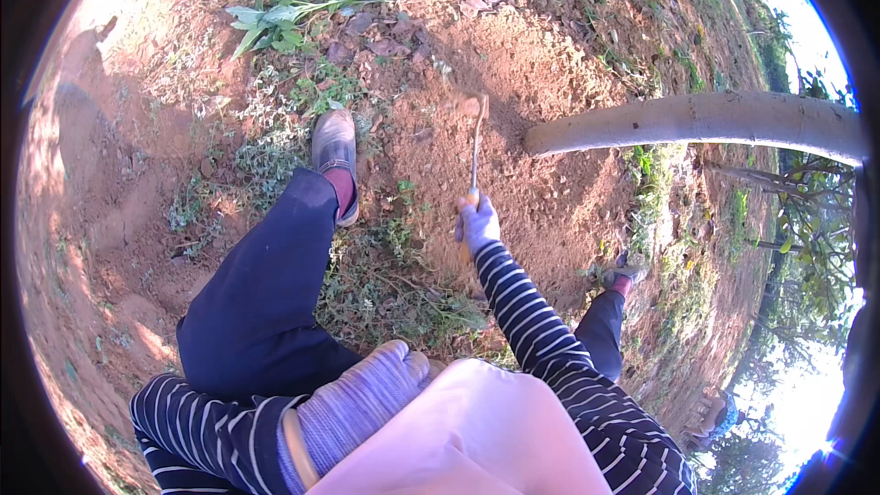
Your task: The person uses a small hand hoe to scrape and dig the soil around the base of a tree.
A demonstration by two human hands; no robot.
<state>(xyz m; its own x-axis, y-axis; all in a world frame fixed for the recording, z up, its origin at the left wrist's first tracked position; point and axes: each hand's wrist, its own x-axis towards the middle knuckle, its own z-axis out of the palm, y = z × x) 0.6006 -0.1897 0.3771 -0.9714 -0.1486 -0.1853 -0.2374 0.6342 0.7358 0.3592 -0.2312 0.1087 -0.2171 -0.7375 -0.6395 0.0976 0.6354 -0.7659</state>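
My right hand (pixel 479 223), in a knitted purple-grey glove, grips the wooden handle of a small hand hoe (pixel 476 151). The hoe's thin metal shank points away from me, and its bent head, partly blurred, is over loose reddish soil (pixel 550 69) near the foot of a pale tree trunk (pixel 687 120). My left hand (pixel 364 402), gloved the same way, rests low against my body beside a pink cloth; its fingertips are partly hidden, and no object shows in it.
My shoe (pixel 335 141) stands on the ground left of the hoe, the other shoe (pixel 625 276) right of it. A leafy green plant (pixel 275 20) lies at the upper left. Low weeds (pixel 399 302) grow between my legs. Branches (pixel 811 199) with leaves are at the right.
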